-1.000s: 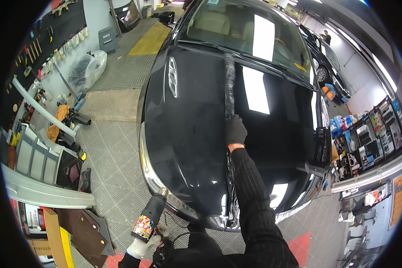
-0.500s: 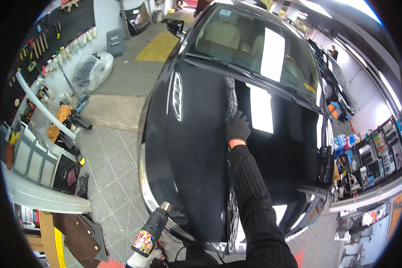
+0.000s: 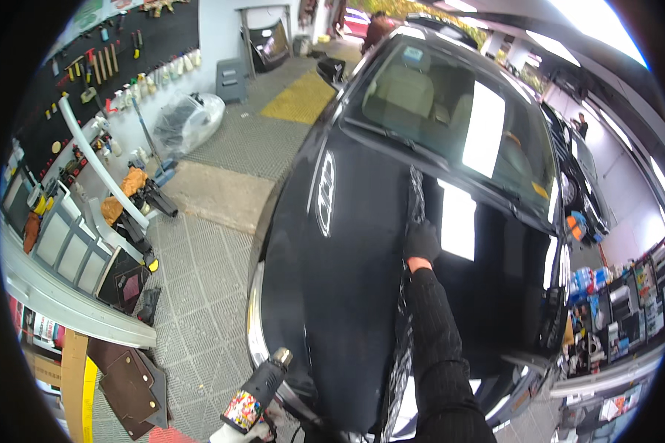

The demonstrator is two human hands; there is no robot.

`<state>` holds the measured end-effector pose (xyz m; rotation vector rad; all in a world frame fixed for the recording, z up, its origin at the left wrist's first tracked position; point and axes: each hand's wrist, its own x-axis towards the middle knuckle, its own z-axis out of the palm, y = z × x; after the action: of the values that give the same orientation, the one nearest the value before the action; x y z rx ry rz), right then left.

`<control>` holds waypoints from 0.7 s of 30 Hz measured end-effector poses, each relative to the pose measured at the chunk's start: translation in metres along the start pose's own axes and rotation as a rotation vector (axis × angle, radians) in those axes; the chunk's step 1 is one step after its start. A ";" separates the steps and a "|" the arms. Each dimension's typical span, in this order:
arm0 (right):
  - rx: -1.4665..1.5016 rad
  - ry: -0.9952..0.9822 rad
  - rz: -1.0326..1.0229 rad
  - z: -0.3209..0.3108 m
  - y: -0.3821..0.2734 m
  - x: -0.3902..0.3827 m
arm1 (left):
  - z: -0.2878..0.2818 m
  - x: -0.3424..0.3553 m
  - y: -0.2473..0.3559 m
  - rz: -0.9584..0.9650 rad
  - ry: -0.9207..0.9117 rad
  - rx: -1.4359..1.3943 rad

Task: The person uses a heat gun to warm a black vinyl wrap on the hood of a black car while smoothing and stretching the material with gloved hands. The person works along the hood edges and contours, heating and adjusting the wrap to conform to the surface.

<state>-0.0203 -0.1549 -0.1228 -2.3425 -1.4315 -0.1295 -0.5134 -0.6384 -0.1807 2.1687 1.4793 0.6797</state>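
In front of me is a black car's hood (image 3: 347, 295), glossy and curved. A narrow crumpled strip of shiny dark film (image 3: 417, 193) runs lengthwise down it. My right hand (image 3: 423, 241), in a black glove, is closed on this strip partway up the hood; its fingertips are partly hidden. The strip continues below the hand, beside my dark pinstriped sleeve. At the lower left, my left hand (image 3: 233, 434), in a white glove, grips a heat gun (image 3: 257, 393) with a colourful wrapped body. The gun's metal nozzle points up over the hood's front left edge.
The windshield (image 3: 458, 111) lies beyond the hood. Along the left wall stand a tool board (image 3: 118, 70), a bagged bulky item (image 3: 188, 122) and a pale curved bar (image 3: 100, 162). Brown mats (image 3: 129, 387) lie lower left. Right are crowded shelves (image 3: 628, 310); a person (image 3: 581, 127) stands farther off.
The whole view has shifted, so the car sits lower and farther right. My right hand stays at about the same place on the strip, and the heat gun remains in my left hand.
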 end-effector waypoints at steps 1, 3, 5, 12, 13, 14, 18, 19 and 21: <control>-0.021 0.041 0.012 -0.002 0.003 -0.018 | -0.011 0.007 0.008 -0.178 -0.195 -0.364; -0.087 0.032 -0.072 -0.015 0.029 -0.070 | -0.033 0.018 0.025 -0.690 -0.344 -1.100; -0.044 0.059 -0.149 -0.029 0.060 -0.141 | -0.045 0.036 0.033 -0.568 -0.413 -1.155; -0.057 0.070 -0.204 -0.047 0.103 -0.297 | -0.039 0.034 0.024 -0.641 -0.428 -1.216; -0.076 0.093 -0.241 -0.049 0.102 -0.306 | -0.039 0.029 0.019 -0.592 -0.488 -1.124; -0.136 0.103 -0.225 -0.052 0.101 -0.318 | -0.037 0.025 0.014 -0.593 -0.513 -1.157; -0.206 -0.084 0.072 -0.076 0.106 -0.443 | -0.022 0.022 -0.011 -0.516 -0.548 -1.106; -0.306 -0.148 0.097 -0.079 0.108 -0.473 | -0.022 0.016 -0.014 -0.525 -0.566 -1.086; -0.344 -0.162 0.166 -0.082 0.111 -0.521 | -0.024 0.006 -0.021 -0.562 -0.612 -1.116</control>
<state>-0.1597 -0.6656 -0.2224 -2.7981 -1.3684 -0.1535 -0.5411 -0.6243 -0.1734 0.9105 0.9201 0.4029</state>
